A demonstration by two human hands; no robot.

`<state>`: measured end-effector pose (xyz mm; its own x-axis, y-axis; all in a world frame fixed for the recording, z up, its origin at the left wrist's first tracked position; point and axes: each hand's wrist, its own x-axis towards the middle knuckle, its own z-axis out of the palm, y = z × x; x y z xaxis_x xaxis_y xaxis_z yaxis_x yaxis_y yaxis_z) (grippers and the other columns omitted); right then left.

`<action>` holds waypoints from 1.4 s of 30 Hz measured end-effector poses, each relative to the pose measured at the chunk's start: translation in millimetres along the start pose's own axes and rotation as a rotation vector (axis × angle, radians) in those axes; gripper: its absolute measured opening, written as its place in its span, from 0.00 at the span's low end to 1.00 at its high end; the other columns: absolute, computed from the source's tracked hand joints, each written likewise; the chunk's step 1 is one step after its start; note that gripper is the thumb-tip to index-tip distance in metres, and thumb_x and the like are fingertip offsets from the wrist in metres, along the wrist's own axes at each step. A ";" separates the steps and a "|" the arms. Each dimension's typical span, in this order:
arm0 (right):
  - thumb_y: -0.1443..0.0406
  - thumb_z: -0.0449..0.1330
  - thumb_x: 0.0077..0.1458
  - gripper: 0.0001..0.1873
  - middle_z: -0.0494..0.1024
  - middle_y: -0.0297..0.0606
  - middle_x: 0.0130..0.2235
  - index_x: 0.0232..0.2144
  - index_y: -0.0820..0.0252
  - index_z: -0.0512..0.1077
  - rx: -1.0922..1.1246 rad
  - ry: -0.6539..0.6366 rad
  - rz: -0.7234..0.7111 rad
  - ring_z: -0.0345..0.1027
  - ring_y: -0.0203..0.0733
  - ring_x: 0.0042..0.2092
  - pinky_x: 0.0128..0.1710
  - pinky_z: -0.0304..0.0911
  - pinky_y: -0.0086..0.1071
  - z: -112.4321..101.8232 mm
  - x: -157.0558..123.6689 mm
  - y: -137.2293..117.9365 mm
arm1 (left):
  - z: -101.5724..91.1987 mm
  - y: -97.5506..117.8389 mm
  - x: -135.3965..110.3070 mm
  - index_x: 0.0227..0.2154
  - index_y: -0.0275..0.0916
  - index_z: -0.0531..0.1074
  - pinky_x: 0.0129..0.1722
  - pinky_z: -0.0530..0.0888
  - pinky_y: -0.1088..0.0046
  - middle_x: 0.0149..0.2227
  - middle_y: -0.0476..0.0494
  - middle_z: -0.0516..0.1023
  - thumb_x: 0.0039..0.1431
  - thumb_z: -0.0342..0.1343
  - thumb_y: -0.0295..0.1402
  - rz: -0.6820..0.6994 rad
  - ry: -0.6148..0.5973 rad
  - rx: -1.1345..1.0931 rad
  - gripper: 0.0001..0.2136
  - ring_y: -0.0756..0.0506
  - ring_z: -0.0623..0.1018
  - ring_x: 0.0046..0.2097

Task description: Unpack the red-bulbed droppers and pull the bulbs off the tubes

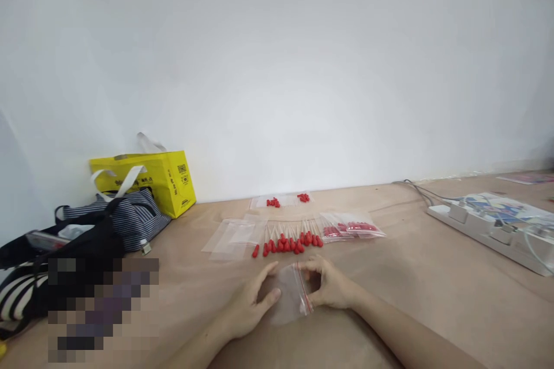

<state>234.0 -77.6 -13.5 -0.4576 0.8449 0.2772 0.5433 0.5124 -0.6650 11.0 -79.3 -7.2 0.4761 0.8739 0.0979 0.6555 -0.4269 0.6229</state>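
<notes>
Both my hands hold a small clear zip bag [291,295] with a red seal strip, low on the brown table [415,282]. My left hand [251,305] pinches its left side, thumb on top. My right hand [329,287] grips the bag's sealed right end with curled fingers. Just beyond lies a row of several clear droppers with red bulbs [288,242]. Empty clear bags [234,236] lie to the left of the row. Filled bags of red-bulbed droppers [352,228] lie to its right.
Two more small bags with red pieces [285,200] lie by the white wall. A yellow paper bag [160,179] and striped fabric bags [116,216] stand at the left. A white power strip [485,228] with cables sits at the right.
</notes>
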 end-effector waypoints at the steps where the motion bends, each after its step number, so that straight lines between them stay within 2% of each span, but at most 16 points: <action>1: 0.56 0.68 0.26 0.33 0.68 0.31 0.29 0.41 0.54 0.71 0.025 -0.001 -0.016 0.59 0.39 0.34 0.35 0.55 0.31 -0.3 -0.2 0.1 | -0.8 0.2 1.0 0.50 0.44 0.59 0.49 0.64 0.67 0.45 0.43 0.70 0.53 0.48 0.41 -0.006 0.038 -0.033 0.21 0.44 0.69 0.47; 3: 0.57 0.68 0.28 0.32 0.68 0.31 0.28 0.42 0.54 0.71 0.080 0.008 -0.031 0.59 0.38 0.33 0.34 0.56 0.30 0.1 -0.4 1.6 | -5.2 -1.0 3.4 0.46 0.41 0.61 0.41 0.68 0.71 0.35 0.46 0.71 0.52 0.48 0.38 -0.003 0.098 -0.093 0.18 0.47 0.72 0.38; 6: 0.58 0.65 0.35 0.26 0.68 0.32 0.28 0.41 0.56 0.71 0.171 0.056 0.051 0.60 0.35 0.30 0.30 0.57 0.28 1.6 0.3 8.1 | -22.5 -12.0 7.7 0.42 0.41 0.60 0.32 0.70 0.76 0.28 0.50 0.68 0.51 0.46 0.37 0.000 0.224 -0.150 0.15 0.49 0.71 0.30; 8: 0.60 0.63 0.39 0.21 0.69 0.33 0.28 0.39 0.58 0.72 0.182 0.114 0.118 0.61 0.34 0.29 0.29 0.58 0.28 2.1 1.4 14.2 | -41.4 -26.6 11.7 0.41 0.41 0.60 0.30 0.70 0.77 0.28 0.51 0.68 0.52 0.45 0.37 -0.057 0.408 -0.104 0.13 0.50 0.72 0.29; 10: 0.62 0.62 0.40 0.16 0.69 0.34 0.28 0.36 0.59 0.73 0.155 0.174 0.149 0.62 0.34 0.29 0.29 0.59 0.28 2.0 2.7 19.5 | -63.0 -44.4 16.7 0.42 0.40 0.59 0.30 0.70 0.77 0.32 0.49 0.69 0.53 0.43 0.35 -0.227 0.616 0.084 0.14 0.49 0.73 0.30; 12: 0.63 0.61 0.42 0.13 0.70 0.34 0.27 0.34 0.60 0.73 0.124 0.209 0.165 0.62 0.34 0.28 0.29 0.60 0.28 1.5 3.6 22.2 | -81.7 -61.0 21.7 0.44 0.37 0.59 0.34 0.70 0.74 0.36 0.45 0.71 0.53 0.42 0.34 -0.397 0.646 0.283 0.15 0.48 0.74 0.34; 15: 0.64 0.59 0.42 0.10 0.71 0.35 0.27 0.31 0.60 0.74 0.077 0.217 0.166 0.63 0.35 0.28 0.29 0.59 0.28 0.2 3.3 20.2 | -95.4 -76.2 27.7 0.44 0.33 0.62 0.41 0.68 0.63 0.41 0.35 0.71 0.52 0.42 0.31 -0.497 0.632 0.402 0.17 0.39 0.72 0.43; 18: 0.66 0.57 0.44 0.07 0.71 0.36 0.28 0.28 0.60 0.74 -0.009 0.213 0.122 0.64 0.35 0.29 0.29 0.58 0.28 -2.2 1.8 14.8 | -91.9 -79.5 33.0 0.46 0.30 0.65 0.49 0.59 0.53 0.52 0.28 0.62 0.52 0.43 0.32 -0.505 0.579 0.519 0.19 0.33 0.59 0.56; 21: 0.67 0.55 0.45 0.06 0.71 0.36 0.27 0.26 0.59 0.73 -0.120 0.231 0.068 0.64 0.37 0.30 0.31 0.57 0.28 -5.8 1.6 13.7 | -82.3 -80.5 40.1 0.51 0.35 0.62 0.55 0.50 0.56 0.58 0.35 0.55 0.53 0.43 0.36 -0.424 0.465 0.583 0.22 0.38 0.48 0.61; 23: 0.67 0.54 0.45 0.07 0.71 0.35 0.26 0.25 0.59 0.73 -0.190 0.245 0.056 0.63 0.37 0.31 0.31 0.56 0.29 -10.0 3.0 17.8 | -77.1 -84.1 45.0 0.52 0.41 0.62 0.55 0.52 0.58 0.57 0.40 0.58 0.52 0.45 0.40 -0.381 0.363 0.594 0.23 0.40 0.51 0.60; 26: 0.68 0.53 0.46 0.08 0.71 0.36 0.27 0.25 0.59 0.73 -0.308 0.295 0.067 0.62 0.38 0.31 0.32 0.54 0.30 -22.4 6.0 30.0 | -72.7 -91.5 49.1 0.50 0.44 0.64 0.52 0.57 0.56 0.54 0.41 0.63 0.50 0.46 0.45 -0.381 0.270 0.602 0.24 0.38 0.60 0.56; 29: 0.68 0.51 0.48 0.10 0.72 0.39 0.30 0.28 0.59 0.73 -0.474 0.425 0.141 0.61 0.40 0.35 0.36 0.52 0.32 -42.1 6.1 45.1 | -72.1 -93.4 46.5 0.52 0.40 0.62 0.52 0.56 0.54 0.55 0.39 0.62 0.54 0.40 0.43 -0.394 0.324 0.637 0.24 0.38 0.58 0.58; 32: 0.70 0.52 0.46 0.14 0.71 0.41 0.38 0.35 0.57 0.72 -0.669 0.530 0.322 0.59 0.44 0.41 0.39 0.49 0.35 -62.7 0.9 59.4 | -70.1 -86.9 38.8 0.51 0.36 0.62 0.54 0.55 0.58 0.55 0.39 0.62 0.58 0.34 0.38 -0.341 0.509 0.688 0.22 0.40 0.55 0.59; 35: 0.73 0.52 0.42 0.20 0.69 0.42 0.42 0.39 0.56 0.71 -0.784 0.535 0.479 0.58 0.46 0.43 0.39 0.47 0.37 -76.6 -6.7 71.6 | -60.8 -76.0 30.6 0.46 0.37 0.67 0.53 0.58 0.64 0.50 0.40 0.68 0.57 0.36 0.38 -0.193 0.684 0.696 0.21 0.41 0.60 0.56; 39: 0.71 0.50 0.48 0.14 0.71 0.42 0.39 0.34 0.55 0.73 -0.831 0.484 0.548 0.58 0.46 0.43 0.36 0.46 0.36 -83.3 -13.0 82.7 | -41.8 -61.0 24.4 0.41 0.38 0.71 0.53 0.59 0.63 0.47 0.40 0.70 0.55 0.38 0.38 -0.047 0.653 0.657 0.19 0.40 0.63 0.53; 42: 0.69 0.49 0.52 0.13 0.73 0.41 0.35 0.29 0.57 0.73 -0.847 0.524 0.559 0.60 0.44 0.40 0.34 0.46 0.34 -84.2 -14.0 83.6 | -33.5 -54.2 22.9 0.41 0.40 0.71 0.52 0.60 0.62 0.47 0.41 0.70 0.56 0.38 0.39 0.019 0.590 0.646 0.19 0.40 0.62 0.54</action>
<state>345.1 -33.6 -14.5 0.2393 0.8457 0.4770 0.9698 -0.1845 -0.1594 -33.2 -28.4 -12.7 0.2265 0.7668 0.6007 0.9396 -0.3344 0.0727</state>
